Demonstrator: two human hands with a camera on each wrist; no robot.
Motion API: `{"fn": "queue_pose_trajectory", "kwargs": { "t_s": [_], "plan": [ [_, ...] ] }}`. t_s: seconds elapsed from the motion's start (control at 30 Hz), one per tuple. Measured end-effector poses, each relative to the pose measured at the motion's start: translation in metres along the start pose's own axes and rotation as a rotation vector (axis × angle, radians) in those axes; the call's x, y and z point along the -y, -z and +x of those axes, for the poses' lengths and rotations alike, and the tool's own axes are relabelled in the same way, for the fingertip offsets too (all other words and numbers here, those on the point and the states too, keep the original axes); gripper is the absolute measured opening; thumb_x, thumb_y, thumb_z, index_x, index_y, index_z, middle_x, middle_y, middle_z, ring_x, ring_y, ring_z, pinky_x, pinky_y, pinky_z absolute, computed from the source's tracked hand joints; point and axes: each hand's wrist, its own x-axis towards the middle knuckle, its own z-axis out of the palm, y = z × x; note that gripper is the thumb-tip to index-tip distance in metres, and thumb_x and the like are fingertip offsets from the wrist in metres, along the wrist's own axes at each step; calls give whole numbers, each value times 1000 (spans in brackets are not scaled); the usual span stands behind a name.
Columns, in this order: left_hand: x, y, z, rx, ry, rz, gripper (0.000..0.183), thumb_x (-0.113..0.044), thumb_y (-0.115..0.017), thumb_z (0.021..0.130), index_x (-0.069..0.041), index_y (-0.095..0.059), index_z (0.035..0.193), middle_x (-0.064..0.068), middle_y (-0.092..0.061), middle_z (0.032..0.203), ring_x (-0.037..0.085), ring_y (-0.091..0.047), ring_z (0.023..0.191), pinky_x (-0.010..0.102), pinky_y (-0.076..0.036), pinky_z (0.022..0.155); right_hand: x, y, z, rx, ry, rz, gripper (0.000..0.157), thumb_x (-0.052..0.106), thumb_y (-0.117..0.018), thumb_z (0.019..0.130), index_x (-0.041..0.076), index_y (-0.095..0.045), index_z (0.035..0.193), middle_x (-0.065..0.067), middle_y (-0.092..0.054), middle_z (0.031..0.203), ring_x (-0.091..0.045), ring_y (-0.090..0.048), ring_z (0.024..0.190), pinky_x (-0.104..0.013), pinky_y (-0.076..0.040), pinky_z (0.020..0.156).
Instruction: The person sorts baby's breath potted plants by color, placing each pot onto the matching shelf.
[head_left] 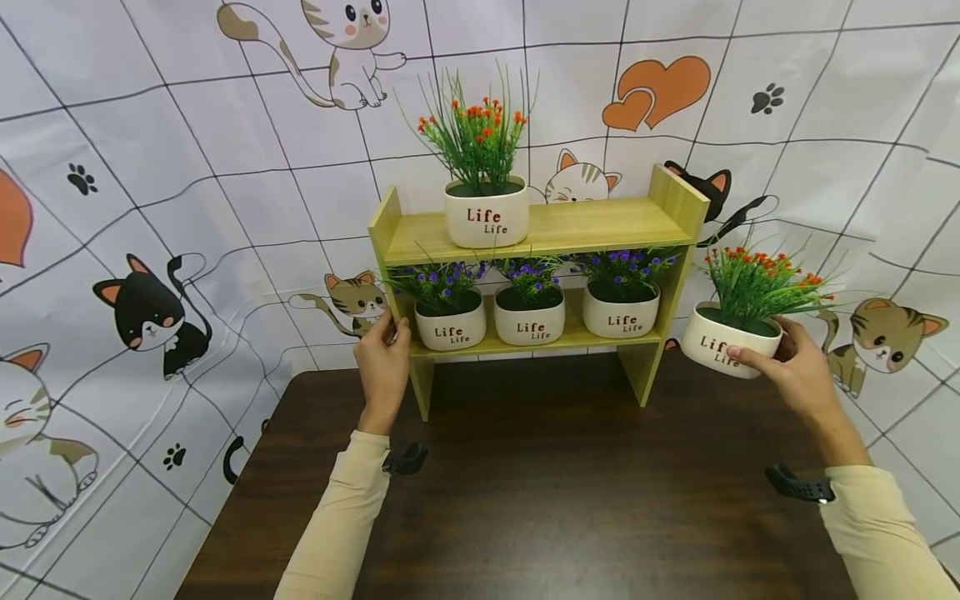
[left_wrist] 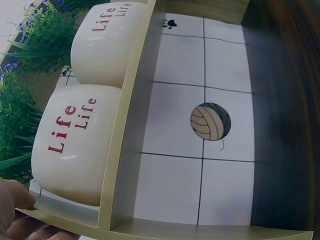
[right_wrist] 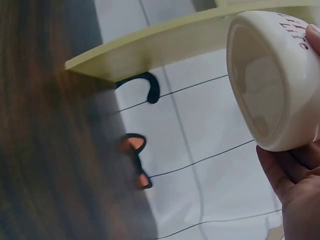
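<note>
My right hand (head_left: 806, 367) holds a white "Life" flowerpot (head_left: 731, 342) with orange-red flowers, thumb on its front, in the air right of the shelf. The right wrist view shows the pot's bare underside (right_wrist: 262, 90) and fingers beneath its edge. At the left end of the wooden shelf (head_left: 600, 221), my left hand (head_left: 382, 358) grips the side panel, thumb on the inner face and fingers outside, near the lower board. A pot with orange flowers (head_left: 487, 217) stands on the top board. Purple-flowered pots stand below: left (head_left: 450, 325), middle (head_left: 529, 321) and right (head_left: 621, 315).
The shelf stands on a dark brown table (head_left: 570, 500) against a wall covering (head_left: 300, 200) with cat prints and grid lines. A straight panel leg supports each end. The top board has raised side panels.
</note>
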Motion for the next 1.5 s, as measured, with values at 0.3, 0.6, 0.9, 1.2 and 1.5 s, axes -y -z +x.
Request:
{"fn": "queue_pose_trajectory", "kwargs": {
  "t_s": [0.3, 0.6, 0.9, 1.2, 1.5],
  "plan": [
    [-1, 4, 0, -9, -3, -7, 33, -5, -64, 105, 4, -70, 136, 28, -73, 128, 36, -74, 117, 52, -61, 92, 40, 12, -1, -10, 76, -40, 89, 22, -78, 95, -11, -29, 162, 40, -53, 92, 21, -54, 83, -3, -44, 67],
    [-1, 3, 1, -9, -8, 12, 33, -6, -64, 105, 3, -71, 136, 28, -74, 126, 36, -76, 115, 51, -63, 89, 78, 21, 5, -53, 179, -14, 80, 18, -72, 98, -11, -31, 161, 40, -55, 95, 21, -55, 86, 0, -41, 73],
    [0, 2, 0, -6, 5, -14, 34, -6, -64, 105, 3, -69, 138, 27, -71, 131, 36, -74, 118, 49, -62, 92, 108, 21, 11, -68, 227, 44, 68, 17, -70, 99, -3, -42, 157, 34, -63, 97, 15, -62, 85, -3, -46, 70],
    [-1, 1, 1, 0, 1, 6, 32, -7, -64, 106, 3, -71, 135, 28, -74, 125, 36, -75, 117, 50, -62, 92, 141, 20, 22, -54, 275, 140, 55, 17, -68, 99, 14, -52, 151, 26, -70, 102, 8, -68, 89, -5, -51, 73],
    [0, -1, 2, -6, -12, -2, 32, -6, -64, 105, 4, -72, 134, 28, -75, 124, 36, -75, 116, 52, -62, 92, 173, 13, 38, -7, 323, 245, 49, 17, -66, 98, 16, -54, 146, 18, -73, 104, 2, -71, 92, -8, -54, 77]
  ]
}}
